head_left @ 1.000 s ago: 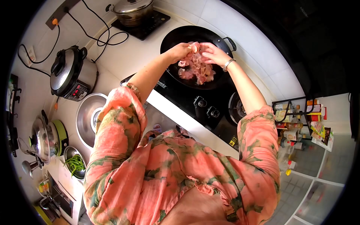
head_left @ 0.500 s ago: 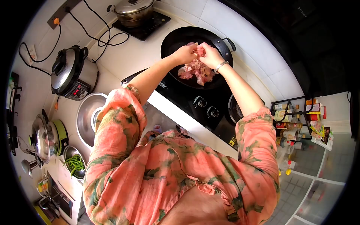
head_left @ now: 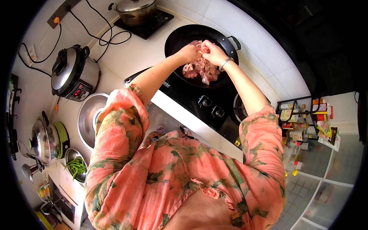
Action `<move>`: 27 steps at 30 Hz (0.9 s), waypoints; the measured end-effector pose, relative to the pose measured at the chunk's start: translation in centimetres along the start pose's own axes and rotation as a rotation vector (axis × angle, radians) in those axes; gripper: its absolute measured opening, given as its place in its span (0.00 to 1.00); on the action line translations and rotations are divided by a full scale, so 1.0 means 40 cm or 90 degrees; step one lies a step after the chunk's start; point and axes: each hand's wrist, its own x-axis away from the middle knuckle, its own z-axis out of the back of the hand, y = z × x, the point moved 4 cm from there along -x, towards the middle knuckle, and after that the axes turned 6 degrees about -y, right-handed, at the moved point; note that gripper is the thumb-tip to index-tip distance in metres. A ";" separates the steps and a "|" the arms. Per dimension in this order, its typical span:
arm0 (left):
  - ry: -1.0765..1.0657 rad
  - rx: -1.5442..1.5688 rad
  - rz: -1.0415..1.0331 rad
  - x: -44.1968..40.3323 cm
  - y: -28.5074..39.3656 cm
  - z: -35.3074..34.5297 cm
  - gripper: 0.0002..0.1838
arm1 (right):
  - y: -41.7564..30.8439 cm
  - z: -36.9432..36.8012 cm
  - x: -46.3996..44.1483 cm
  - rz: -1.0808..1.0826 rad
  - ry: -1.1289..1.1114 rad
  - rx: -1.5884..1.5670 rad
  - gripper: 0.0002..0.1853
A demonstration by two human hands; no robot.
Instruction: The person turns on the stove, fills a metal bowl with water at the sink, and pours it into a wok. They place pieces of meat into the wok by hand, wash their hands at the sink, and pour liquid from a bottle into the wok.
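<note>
Pieces of raw meat (head_left: 203,71) lie heaped in a black wok (head_left: 178,40) on the black gas stove (head_left: 180,90). Over the upper part of the heap, my left hand (head_left: 190,53) has its fingers closed on meat. My right hand (head_left: 214,54), with a bracelet at its wrist, is closed on meat right beside it. The two hands nearly touch at the fingertips, and the fingers partly hide the pieces between them.
A pot (head_left: 136,13) stands on a hob at the back. To the left are a pressure cooker (head_left: 74,73), a metal basin (head_left: 87,122) and a bowl of green peppers (head_left: 76,166). Bottles (head_left: 295,125) fill a rack at the right. The wok's handle (head_left: 234,42) points back right.
My hands have come closer together, and my right hand's fingers have closed from a looser spread. Both remain over the meat.
</note>
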 end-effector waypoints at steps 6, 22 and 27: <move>-0.037 0.050 0.146 0.007 0.000 -0.004 0.17 | 0.049 0.004 -0.026 -0.105 0.022 0.095 0.08; 0.012 -0.093 0.158 -0.035 -0.021 -0.025 0.18 | 0.084 -0.017 -0.060 0.001 0.017 0.448 0.12; 0.105 0.044 0.082 -0.034 -0.023 0.022 0.17 | 0.231 0.054 -0.033 -0.293 -0.042 0.470 0.16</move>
